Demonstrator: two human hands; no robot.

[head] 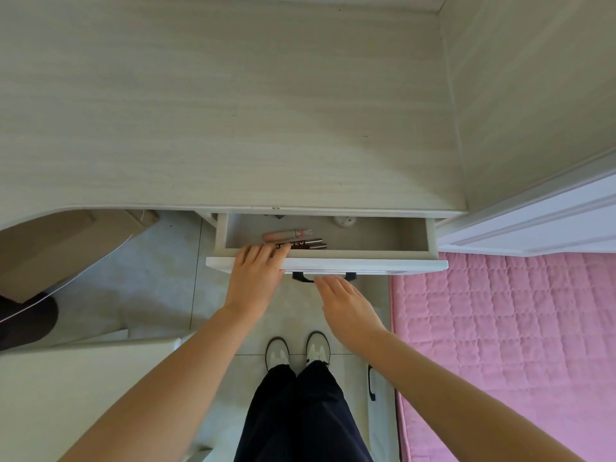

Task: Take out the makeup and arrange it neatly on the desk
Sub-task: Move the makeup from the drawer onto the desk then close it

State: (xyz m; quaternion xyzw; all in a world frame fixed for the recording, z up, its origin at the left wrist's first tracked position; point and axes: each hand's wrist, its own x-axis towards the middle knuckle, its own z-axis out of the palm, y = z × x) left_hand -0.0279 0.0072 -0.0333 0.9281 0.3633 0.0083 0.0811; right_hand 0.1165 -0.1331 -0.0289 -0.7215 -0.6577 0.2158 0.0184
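I see the drawer (326, 264) pulled out under the desk (213, 121). My left hand (255, 278) reaches over the drawer front, fingers fairly straight, tips on or just at the near end of the dark tube (305, 244); I can't tell if they actually pinch it (tips hide that end). A pink tube (288, 234) lies just behind the dark one, both lengthwise along the drawer's left half, near the front wall. A small white round thing (344, 221) sits at the back of the drawer, too blurred to name. My right hand (346, 310) hangs flat and relaxed, fingers straight, holding nothing, fingertips just beside the black handle (301, 277) on the drawer front. Pink quilt (506, 331) to the right, tile floor (160, 271) below, my shoes (298, 351) on it. Brown box (66, 248) under the desk at left.
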